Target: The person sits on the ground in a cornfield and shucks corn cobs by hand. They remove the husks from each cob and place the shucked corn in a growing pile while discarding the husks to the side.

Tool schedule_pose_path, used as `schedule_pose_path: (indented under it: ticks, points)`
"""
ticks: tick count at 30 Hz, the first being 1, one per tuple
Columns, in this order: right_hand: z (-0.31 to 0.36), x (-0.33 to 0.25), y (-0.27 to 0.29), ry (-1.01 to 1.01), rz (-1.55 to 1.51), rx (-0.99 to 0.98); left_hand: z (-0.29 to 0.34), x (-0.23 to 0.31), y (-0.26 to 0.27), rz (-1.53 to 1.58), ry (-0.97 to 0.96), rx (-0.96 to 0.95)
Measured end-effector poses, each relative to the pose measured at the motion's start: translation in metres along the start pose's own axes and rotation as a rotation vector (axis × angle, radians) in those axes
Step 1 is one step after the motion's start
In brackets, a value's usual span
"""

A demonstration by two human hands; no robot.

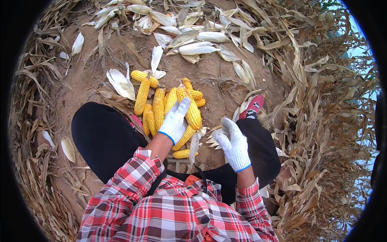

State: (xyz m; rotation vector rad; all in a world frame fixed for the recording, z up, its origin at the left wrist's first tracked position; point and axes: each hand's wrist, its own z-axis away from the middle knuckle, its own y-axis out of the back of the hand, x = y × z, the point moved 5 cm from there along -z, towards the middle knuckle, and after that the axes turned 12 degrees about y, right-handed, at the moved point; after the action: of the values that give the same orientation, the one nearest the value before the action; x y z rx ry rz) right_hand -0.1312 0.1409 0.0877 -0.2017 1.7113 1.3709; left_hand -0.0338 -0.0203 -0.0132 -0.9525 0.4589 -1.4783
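Note:
My left hand [175, 123], in a white knit glove with a blue cuff, is closed on a husked yellow ear of corn [192, 113]. That ear tilts above a heap of bare corn ears [159, 107] between my legs; the fingers under it are hidden. To its right, my right hand [233, 143], gloved the same way, is raised with its fingers bent and apart and nothing visible in them. Another corn ear [185, 153] lies low, near my lap, beside a strip of pale husk [194, 147].
Pale stripped husks [197, 48] are strewn on the brown soil [92, 64] beyond the heap. Dry stalks and leaves [318, 161] bank up on the right, with more along the left. My bent knees in black trousers [105, 137] flank the corn; a red shoe [253, 105] shows at right.

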Motion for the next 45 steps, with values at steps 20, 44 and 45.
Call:
schedule_pose_path:
  ticks: [20, 44, 45]
  points:
    - [0.021, -0.062, -0.125, 0.508, 0.304, -0.464, 0.001, -0.023, 0.023, -0.128, 0.330, 0.131]
    - [-0.061, 0.139, -0.069, -0.207, 0.264, 0.291, 0.033, -0.034, -0.009, -1.585, 0.183, -0.009]
    - [-0.056, 0.151, -0.079, -0.330, 0.363, -0.006, 0.033, -0.029, -0.003, -1.545, 0.085, 0.068]
